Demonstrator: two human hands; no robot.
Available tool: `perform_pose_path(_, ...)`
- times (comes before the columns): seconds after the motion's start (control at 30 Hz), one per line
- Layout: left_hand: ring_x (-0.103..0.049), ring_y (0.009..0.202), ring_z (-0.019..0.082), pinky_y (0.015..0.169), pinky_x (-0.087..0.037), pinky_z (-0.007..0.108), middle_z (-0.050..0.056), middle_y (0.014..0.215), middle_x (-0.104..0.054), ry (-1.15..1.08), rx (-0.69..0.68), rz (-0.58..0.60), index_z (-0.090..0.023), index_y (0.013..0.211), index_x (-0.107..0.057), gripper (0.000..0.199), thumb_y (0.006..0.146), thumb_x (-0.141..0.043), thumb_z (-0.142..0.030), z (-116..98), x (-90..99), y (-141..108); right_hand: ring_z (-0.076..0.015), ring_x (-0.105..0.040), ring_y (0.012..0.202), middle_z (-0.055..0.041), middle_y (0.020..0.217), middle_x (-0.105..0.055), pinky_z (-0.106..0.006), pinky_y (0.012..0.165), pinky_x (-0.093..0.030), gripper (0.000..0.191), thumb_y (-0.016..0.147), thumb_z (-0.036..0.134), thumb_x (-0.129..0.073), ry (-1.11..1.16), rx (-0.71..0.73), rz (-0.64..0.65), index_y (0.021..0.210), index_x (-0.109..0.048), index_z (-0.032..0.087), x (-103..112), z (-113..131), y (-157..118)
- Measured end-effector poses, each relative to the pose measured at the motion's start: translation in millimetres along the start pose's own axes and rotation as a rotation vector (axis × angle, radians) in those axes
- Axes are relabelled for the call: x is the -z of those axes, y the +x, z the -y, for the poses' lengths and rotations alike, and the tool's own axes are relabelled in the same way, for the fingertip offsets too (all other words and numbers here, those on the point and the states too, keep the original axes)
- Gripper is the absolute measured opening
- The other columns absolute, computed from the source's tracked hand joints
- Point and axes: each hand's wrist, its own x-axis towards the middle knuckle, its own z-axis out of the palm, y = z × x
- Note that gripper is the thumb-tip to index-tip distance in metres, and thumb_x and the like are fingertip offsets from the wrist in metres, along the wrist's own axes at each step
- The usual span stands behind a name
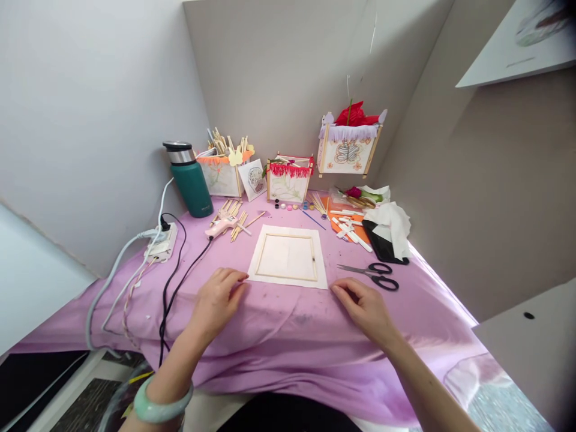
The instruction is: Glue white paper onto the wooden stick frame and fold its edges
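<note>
A white sheet (288, 282) lies flat on the purple cloth, with a thin wooden stick frame (286, 235) resting on it. At the sheet's near left corner is my left hand (219, 302), its thumb and fingertips curled close together around or beside the corner. My right hand (363, 307) rests just off the near right corner, thumb and forefinger nearly together. Whether either hand pinches the sheet is too small to tell. Black scissors (371, 274) lie beyond my right hand, blades toward the sheet. A pink glue gun (221, 226) lies left of the sheet.
A green bottle (191, 186) and power strip (162, 242) stand at left, cables trailing toward the front edge. Decorated boxes (289, 183) line the back; a lantern (347, 151) hangs at right. Wooden sticks (238, 227), white markers (353, 234) and crumpled tissue (392, 225) lie around.
</note>
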Motion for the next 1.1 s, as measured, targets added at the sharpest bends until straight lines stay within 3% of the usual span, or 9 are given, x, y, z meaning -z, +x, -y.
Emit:
perform_pose_path(0.1, -0.057, 0.094, 0.021, 0.081, -0.048, 0.035, 0.007, 0.099, -0.064, 0.061, -0.041, 0.05, -0.019, 0.105, -0.063, 0.022, 0.089, -0.048, -0.022, 3, -3.2, 7, -0.0167, -0.062, 0.08, -0.0019, 0.088, -0.068, -0.026, 0.072, -0.044, 0.018, 0.091, 0.03, -0.05, -0.042, 0.078, 0.02, 0.087, -0.066, 0.022, 1, 5, 9)
perform_pose_path(0.2, -0.056, 0.09, 0.021, 0.08, -0.048, 0.035, 0.007, 0.096, -0.063, 0.113, -0.056, 0.105, -0.019, 0.099, -0.066, 0.022, 0.091, -0.046, -0.024, 4, -3.8, 7, -0.0167, -0.061, 0.085, -0.0037, 0.095, -0.066, -0.027, 0.075, -0.043, 0.02, 0.092, 0.026, -0.047, -0.146, 0.188, 0.042, 0.094, -0.066, 0.022, -1, 8, 15)
perform_pose_path(0.37, -0.056, 0.089, 0.02, 0.081, -0.046, 0.034, 0.006, 0.094, -0.062, 0.138, -0.036, 0.131, -0.018, 0.087, -0.063, 0.019, 0.09, -0.047, -0.027, 13, 1.3, 10, -0.0175, -0.06, 0.081, -0.0048, 0.089, -0.065, -0.028, 0.073, -0.042, 0.022, 0.093, 0.028, -0.046, -0.353, 0.16, -0.044, 0.09, -0.067, 0.02, -7, -3, 12)
perform_pose_path(0.53, -0.054, 0.105, 0.024, 0.09, -0.043, 0.035, 0.009, 0.11, -0.061, 0.33, 0.118, -0.049, -0.018, 0.101, -0.061, 0.022, 0.088, -0.045, -0.024, 44, 7.8, 58, -0.0181, -0.061, 0.081, -0.0051, 0.091, -0.065, -0.028, 0.074, -0.042, 0.021, 0.093, 0.029, -0.046, -0.391, 0.155, -0.136, 0.095, -0.064, 0.018, -11, -15, 9)
perform_pose_path(0.63, -0.051, 0.11, 0.03, 0.089, -0.042, 0.04, 0.016, 0.12, -0.057, 0.547, 0.33, 0.047, -0.013, 0.119, -0.055, 0.035, 0.089, -0.041, -0.025, 64, 6.4, 96, -0.0185, -0.06, 0.082, -0.0045, 0.09, -0.064, -0.028, 0.072, -0.042, 0.022, 0.094, 0.03, -0.045, -0.436, 0.181, -0.098, 0.092, -0.065, 0.02, -14, -15, 9)
perform_pose_path(0.73, -0.054, 0.102, 0.033, 0.083, -0.042, 0.042, 0.021, 0.108, -0.063, 0.604, 0.425, 0.129, -0.007, 0.11, -0.06, 0.034, 0.085, -0.04, -0.017, 79, 0.7, 119, -0.0179, -0.06, 0.081, -0.0044, 0.09, -0.063, -0.028, 0.07, -0.041, 0.023, 0.094, 0.03, -0.043, -0.44, 0.183, -0.076, 0.092, -0.064, 0.021, -15, -14, 9)
perform_pose_path(0.83, -0.055, 0.1, 0.034, 0.081, -0.041, 0.043, 0.021, 0.099, -0.066, 0.607, 0.407, 0.167, -0.008, 0.097, -0.065, 0.033, 0.083, -0.036, -0.011, 88, -3.9, 126, -0.0172, -0.059, 0.079, -0.0043, 0.089, -0.063, -0.027, 0.069, -0.04, 0.023, 0.095, 0.029, -0.043, -0.437, 0.167, -0.072, 0.091, -0.064, 0.021, -14, -12, 8)
perform_pose_path(1.0, -0.055, 0.1, 0.036, 0.084, -0.038, 0.047, 0.02, 0.091, -0.068, 0.581, 0.355, 0.191, -0.013, 0.083, -0.068, 0.025, 0.082, -0.044, -0.022, 90, 0.8, 128, -0.0171, -0.059, 0.081, -0.0047, 0.088, -0.063, -0.027, 0.071, -0.04, 0.024, 0.095, 0.027, -0.043, -0.426, 0.15, -0.065, 0.091, -0.065, 0.02, -12, -7, 7)
perform_pose_path(1.1, -0.056, 0.1, 0.038, 0.083, -0.039, 0.049, 0.021, 0.089, -0.067, 0.564, 0.387, 0.144, -0.013, 0.085, -0.069, 0.028, 0.083, -0.047, -0.031, 87, 11.1, 130, -0.0167, -0.059, 0.081, -0.0047, 0.087, -0.062, -0.027, 0.071, -0.041, 0.023, 0.095, 0.026, -0.043, -0.422, 0.141, -0.064, 0.09, -0.065, 0.02, -12, -6, 7)
